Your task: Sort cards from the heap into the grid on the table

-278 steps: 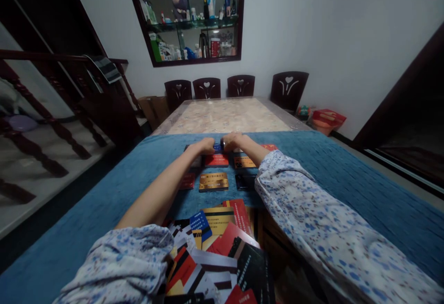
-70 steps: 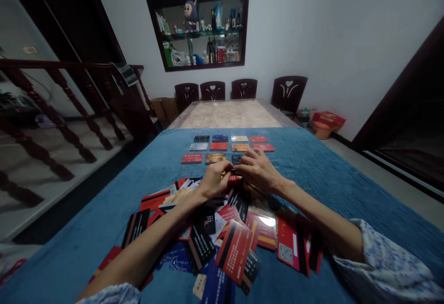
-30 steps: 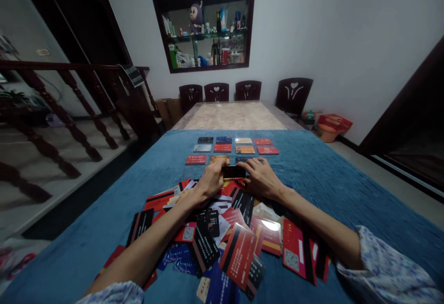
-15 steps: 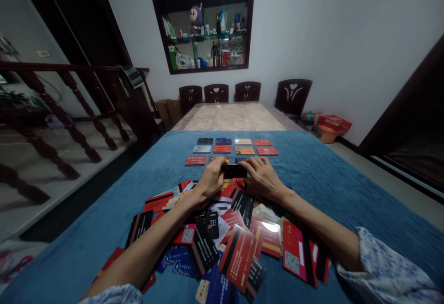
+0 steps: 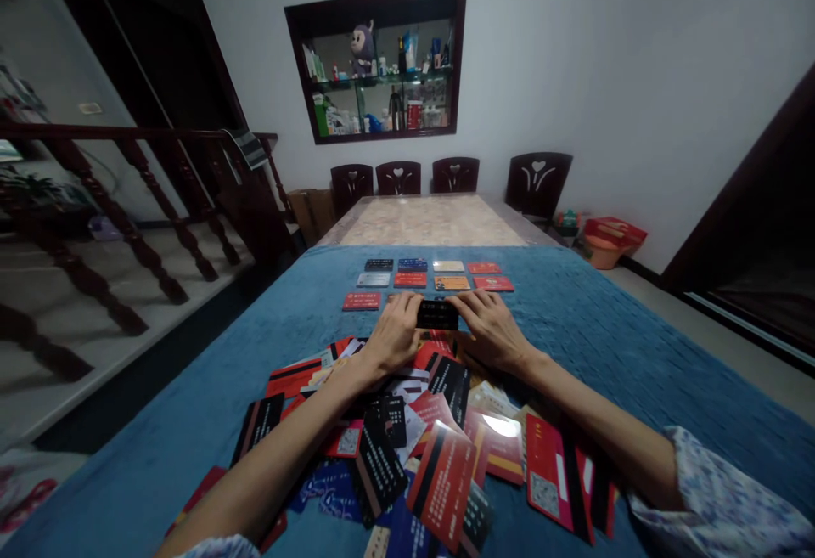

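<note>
A black card [image 5: 438, 315] with pale print is held up between my two hands, above the far edge of a loose heap. My left hand [image 5: 396, 333] pinches its left end; my right hand [image 5: 493, 329] grips its right end. Below my wrists spreads the heap of plastic cards, among them a red card [image 5: 442, 481] with a black stripe, a black card [image 5: 380, 465] and a red card [image 5: 548, 473] with a square code. Beyond my hands lie rows of cards, including a red card [image 5: 361, 301] and an orange card [image 5: 452, 283]. My fingers partly cover the nearest row.
A blue cloth [image 5: 255, 346] covers the near part of the table [image 5: 420, 220]. Dark chairs [image 5: 538, 184] stand at the far end. To the left runs a wooden railing [image 5: 127, 129]; a red bag [image 5: 615, 233] sits on the floor at right.
The black card has tilted so that its printed face shows more, and both hands have shifted slightly to the right. The view has tipped a little upward.
</note>
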Available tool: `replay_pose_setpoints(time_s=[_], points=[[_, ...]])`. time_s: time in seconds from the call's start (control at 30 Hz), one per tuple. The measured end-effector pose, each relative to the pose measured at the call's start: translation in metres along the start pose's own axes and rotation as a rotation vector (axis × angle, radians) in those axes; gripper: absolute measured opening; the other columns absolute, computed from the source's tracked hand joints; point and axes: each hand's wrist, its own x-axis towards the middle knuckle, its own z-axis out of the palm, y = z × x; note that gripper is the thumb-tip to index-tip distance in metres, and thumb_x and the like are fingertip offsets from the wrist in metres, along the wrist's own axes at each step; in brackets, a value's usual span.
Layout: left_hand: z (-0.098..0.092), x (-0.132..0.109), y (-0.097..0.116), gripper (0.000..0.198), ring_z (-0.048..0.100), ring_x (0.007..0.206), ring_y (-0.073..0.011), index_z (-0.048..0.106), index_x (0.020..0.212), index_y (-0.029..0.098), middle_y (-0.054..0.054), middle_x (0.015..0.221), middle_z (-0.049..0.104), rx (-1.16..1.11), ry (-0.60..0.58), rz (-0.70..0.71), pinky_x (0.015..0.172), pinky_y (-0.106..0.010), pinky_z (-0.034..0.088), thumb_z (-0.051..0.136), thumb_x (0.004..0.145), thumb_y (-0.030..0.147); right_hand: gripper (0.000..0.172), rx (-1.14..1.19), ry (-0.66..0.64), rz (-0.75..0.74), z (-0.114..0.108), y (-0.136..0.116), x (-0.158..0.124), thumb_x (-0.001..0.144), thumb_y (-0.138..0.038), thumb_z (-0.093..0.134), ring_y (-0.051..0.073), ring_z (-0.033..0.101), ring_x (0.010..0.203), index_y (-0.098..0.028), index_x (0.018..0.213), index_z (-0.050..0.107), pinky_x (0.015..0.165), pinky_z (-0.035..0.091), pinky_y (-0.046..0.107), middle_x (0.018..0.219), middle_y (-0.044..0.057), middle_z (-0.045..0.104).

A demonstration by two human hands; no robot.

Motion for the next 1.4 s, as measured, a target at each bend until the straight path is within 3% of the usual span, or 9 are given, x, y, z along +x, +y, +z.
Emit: replay_pose_setpoints(time_s=[0.3, 0.63, 0.87, 1.2, 1.4], points=[[-0.008, 0.005, -0.006, 0.047, 0.053, 0.113, -0.0284, 0.046, 0.126, 0.016, -0.016, 0.123, 0.055, 0.102, -0.08, 0.039, 0.096, -0.045, 0.045, 0.054, 0.08, 0.007, 0.044, 0.102, -0.043, 0.024, -0.003, 0.0, 0.005, 0.083, -0.029, 0.063, 0.029, 0.05, 0.103, -0.015, 0.124, 0.057, 0.083, 0.043, 0.039, 0.111, 0.014, 0.062], [-0.027, 0.01, -0.031, 0.049, 0.053, 0.111, -0.0281, 0.05, 0.115, 0.017, -0.013, 0.118, 0.057, 0.108, -0.166, 0.027, 0.096, -0.044, 0.046, 0.06, 0.07, 0.003, 0.047, 0.087, -0.19, -0.003, -0.001, -0.004, 0.033, 0.083, -0.037, 0.063, 0.028, 0.048, 0.102, -0.015, 0.124, 0.057, 0.084, 0.044, 0.04, 0.111, 0.015, 0.058], [-0.036, 0.012, -0.053, 0.047, 0.053, 0.112, -0.0295, 0.054, 0.113, 0.018, -0.013, 0.119, 0.056, 0.129, -0.17, 0.001, 0.095, -0.045, 0.046, 0.065, 0.068, 0.008, 0.049, 0.066, -0.261, 0.006, 0.007, -0.009, 0.057, 0.08, -0.042, 0.071, 0.028, 0.049, 0.105, -0.016, 0.12, 0.059, 0.084, 0.043, 0.04, 0.111, 0.014, 0.058], [-0.047, 0.03, -0.095, 0.04, 0.056, 0.1, -0.0256, 0.057, 0.107, 0.019, -0.009, 0.11, 0.057, 0.122, -0.177, -0.033, 0.088, -0.038, 0.049, 0.065, 0.069, 0.009, 0.047, 0.029, -0.379, 0.064, 0.019, -0.01, 0.106, 0.085, -0.046, 0.063, 0.029, 0.048, 0.104, -0.017, 0.123, 0.059, 0.077, 0.044, 0.039, 0.112, 0.015, 0.057], [-0.051, 0.045, -0.123, 0.041, 0.056, 0.102, -0.0272, 0.059, 0.106, 0.017, -0.011, 0.113, 0.057, 0.123, -0.19, -0.05, 0.091, -0.039, 0.049, 0.07, 0.067, 0.016, 0.043, 0.022, -0.453, 0.046, 0.03, -0.006, 0.138, 0.084, -0.045, 0.062, 0.031, 0.048, 0.107, -0.016, 0.116, 0.062, 0.077, 0.045, 0.041, 0.115, 0.017, 0.057]])
